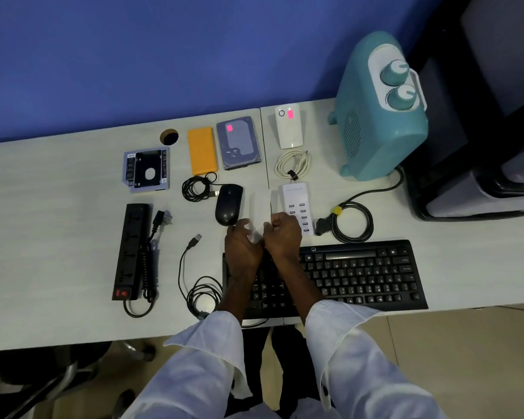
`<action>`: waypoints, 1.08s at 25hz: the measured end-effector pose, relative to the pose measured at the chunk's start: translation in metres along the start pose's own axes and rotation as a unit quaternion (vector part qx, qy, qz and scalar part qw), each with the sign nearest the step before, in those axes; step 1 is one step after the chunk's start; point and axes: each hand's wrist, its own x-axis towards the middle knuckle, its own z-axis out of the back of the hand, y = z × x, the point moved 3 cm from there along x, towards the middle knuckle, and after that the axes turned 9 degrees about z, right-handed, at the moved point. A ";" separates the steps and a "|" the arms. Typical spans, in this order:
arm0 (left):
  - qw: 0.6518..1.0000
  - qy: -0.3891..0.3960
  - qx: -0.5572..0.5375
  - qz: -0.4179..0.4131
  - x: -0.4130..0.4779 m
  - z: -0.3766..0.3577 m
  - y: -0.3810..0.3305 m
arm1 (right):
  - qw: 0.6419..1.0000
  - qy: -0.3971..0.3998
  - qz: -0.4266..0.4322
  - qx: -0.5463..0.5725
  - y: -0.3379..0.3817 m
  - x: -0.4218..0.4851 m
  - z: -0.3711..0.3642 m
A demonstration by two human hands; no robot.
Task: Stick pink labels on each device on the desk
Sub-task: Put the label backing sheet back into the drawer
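My left hand [242,241] and my right hand [285,234] meet over the desk just beyond the black keyboard [360,270]. Both pinch the near end of a white label sheet [260,205], which lies between the black mouse [229,204] and the white USB charger [297,207]. A pink label [230,127] sits on the hard drive [239,146]. Another pink label [290,114] is on the white box [288,128] at the back. I see no pink on the orange power bank [201,151], drive caddy [147,170] or black power strip [130,252].
A teal fan heater [378,116] stands at the back right, its black cord coiled [351,222] beside the charger. Loose cables lie near the mouse [195,187], by the keyboard's left end [194,285] and behind the charger [292,163]. A cable hole [169,136] opens at the back.
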 end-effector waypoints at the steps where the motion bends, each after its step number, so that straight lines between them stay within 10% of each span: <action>1: 1.000 0.006 0.001 -0.003 0.002 0.001 0.002 | 1.000 -0.003 -0.002 0.004 0.000 0.002 0.001; 7: 0.997 0.018 -0.061 0.043 0.012 0.018 -0.020 | 0.998 -0.026 0.010 0.050 0.016 0.014 0.023; 27: 0.955 0.168 -0.136 -0.204 -0.066 0.023 -0.237 | 0.955 -0.221 0.110 0.168 0.102 -0.011 0.237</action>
